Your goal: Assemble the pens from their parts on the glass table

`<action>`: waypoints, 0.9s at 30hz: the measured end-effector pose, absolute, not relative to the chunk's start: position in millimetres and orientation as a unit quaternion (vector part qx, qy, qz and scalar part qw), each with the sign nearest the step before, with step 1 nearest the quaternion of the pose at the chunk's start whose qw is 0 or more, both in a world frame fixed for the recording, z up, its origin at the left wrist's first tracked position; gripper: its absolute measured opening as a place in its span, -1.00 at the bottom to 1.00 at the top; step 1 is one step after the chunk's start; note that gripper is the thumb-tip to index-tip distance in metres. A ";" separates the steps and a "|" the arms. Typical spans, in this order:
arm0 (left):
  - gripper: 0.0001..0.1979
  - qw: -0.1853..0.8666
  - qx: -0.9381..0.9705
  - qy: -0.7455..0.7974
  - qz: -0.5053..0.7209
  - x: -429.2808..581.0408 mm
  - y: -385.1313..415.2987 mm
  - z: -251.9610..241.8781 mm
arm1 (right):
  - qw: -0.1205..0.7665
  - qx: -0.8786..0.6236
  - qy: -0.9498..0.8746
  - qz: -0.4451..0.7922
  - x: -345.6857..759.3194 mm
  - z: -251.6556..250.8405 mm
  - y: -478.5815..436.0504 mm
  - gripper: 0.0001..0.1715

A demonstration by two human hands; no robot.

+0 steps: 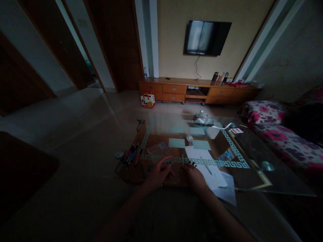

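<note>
My left hand (159, 173) is held above the near edge of the glass table, its fingers curled towards the thumb. Something small and dark shows at its fingertips, too dim to name. My right hand (194, 176) is closed beside it, and a thin pale stick (183, 159) stands up from its fingertips. Several small black pieces (193, 163), perhaps pen caps, show just beyond the right knuckles. Left of my hands lies a bunch of pens (130, 154) with dark, red and blue barrels. A clear plastic bag (157, 149) lies just beyond my left hand.
White paper sheets (214, 178) with a pen (209, 170) on top lie to the right. Farther back on the glass table (285, 183) are a crumpled plastic bag (203, 117) and a red-and-white card (236, 130). A flowered sofa (267, 114) borders the right side.
</note>
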State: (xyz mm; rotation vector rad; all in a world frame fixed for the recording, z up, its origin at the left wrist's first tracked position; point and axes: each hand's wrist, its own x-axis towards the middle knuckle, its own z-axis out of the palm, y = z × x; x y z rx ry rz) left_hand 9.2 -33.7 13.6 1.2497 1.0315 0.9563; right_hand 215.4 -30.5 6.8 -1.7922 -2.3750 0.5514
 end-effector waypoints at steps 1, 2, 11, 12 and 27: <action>-0.48 0.589 0.537 0.443 0.409 8.8 -33.6 12.7 | 0.047 -0.590 -0.786 0.176 215.2 6.9 -30.8 -0.66; -0.48 0.589 0.538 0.444 0.407 8.4 -33.5 12.0 | 0.038 -0.591 -0.788 0.169 215.0 6.9 -31.1 -0.66; -0.49 0.593 0.534 0.445 0.406 8.4 -34.2 15.4 | 0.009 -0.582 -0.802 0.131 214.3 4.1 -30.3 -0.71; -0.49 0.593 0.533 0.446 0.407 8.5 -34.4 16.0 | 0.003 -0.583 -0.802 0.130 213.9 4.8 -30.3 -0.71; -0.49 0.594 0.530 0.438 0.419 8.6 -33.3 12.2 | 0.018 -0.586 -0.801 0.122 214.3 2.0 -29.1 -0.70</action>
